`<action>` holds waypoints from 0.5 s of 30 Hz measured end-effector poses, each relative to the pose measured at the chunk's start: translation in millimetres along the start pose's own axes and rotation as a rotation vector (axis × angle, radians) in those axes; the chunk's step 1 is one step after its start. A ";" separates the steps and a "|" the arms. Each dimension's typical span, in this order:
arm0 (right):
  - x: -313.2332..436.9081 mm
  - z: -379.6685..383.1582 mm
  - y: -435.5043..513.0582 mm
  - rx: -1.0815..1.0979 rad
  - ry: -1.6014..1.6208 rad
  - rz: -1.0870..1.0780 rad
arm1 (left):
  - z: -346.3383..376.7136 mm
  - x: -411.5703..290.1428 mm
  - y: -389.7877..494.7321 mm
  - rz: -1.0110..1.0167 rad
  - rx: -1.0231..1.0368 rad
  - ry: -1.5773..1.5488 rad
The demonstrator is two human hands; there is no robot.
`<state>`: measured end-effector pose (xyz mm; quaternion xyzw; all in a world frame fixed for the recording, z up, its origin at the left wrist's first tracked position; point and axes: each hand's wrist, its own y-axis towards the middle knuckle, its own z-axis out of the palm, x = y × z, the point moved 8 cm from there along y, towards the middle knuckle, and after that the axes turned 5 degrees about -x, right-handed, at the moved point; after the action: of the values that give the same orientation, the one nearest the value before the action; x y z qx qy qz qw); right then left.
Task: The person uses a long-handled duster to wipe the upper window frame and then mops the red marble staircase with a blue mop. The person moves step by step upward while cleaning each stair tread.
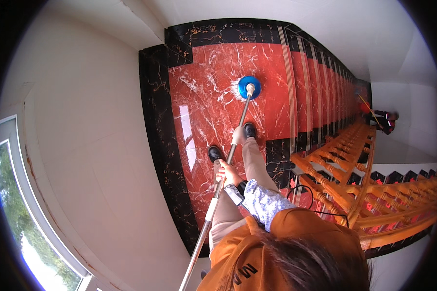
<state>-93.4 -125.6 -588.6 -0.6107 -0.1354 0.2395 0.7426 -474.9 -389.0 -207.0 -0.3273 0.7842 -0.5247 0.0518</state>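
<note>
My right hand (228, 174) grips the metal pole (244, 114) of a spin mop, its fingers wrapped around the shaft. A wristband and a pale tag are on that wrist, below a blue-and-white patterned cuff. The mop's round blue head (244, 86) rests on the red marbled floor (218, 98) ahead of my feet, white strands (236, 90) spreading out at its left. White plastic sleeves (212, 209) sit along the pole, which runs down past my left side. My left hand is out of view.
Right of the landing, red and black stairs (304, 91) descend beside a wooden balustrade (335, 185). Further down, another person (385, 122) holds a yellow-handled tool (369, 105). White walls (83, 120) and a window (29, 218) stand at left. A black cable (300, 187) loops near the railing.
</note>
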 end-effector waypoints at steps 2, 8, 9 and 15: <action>8.0 3.2 -16.9 0.061 0.020 0.025 | 22.0 37.5 -1.0 -0.020 0.028 0.005; 73.2 6.9 -40.3 0.019 0.014 -0.142 | 54.1 62.3 3.0 0.099 -0.001 -0.005; 79.4 12.9 -41.6 0.089 0.015 -0.135 | 51.8 50.7 2.6 0.145 -0.027 -0.005; 104.7 31.7 -13.0 0.099 -0.067 -0.208 | -1.9 -38.2 -20.8 0.351 -0.207 -0.214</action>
<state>-17.8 -46.1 -578.6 -0.5475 -0.2105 0.1879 0.7878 -436.3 -370.7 -198.3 -0.2432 0.8687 -0.3870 0.1912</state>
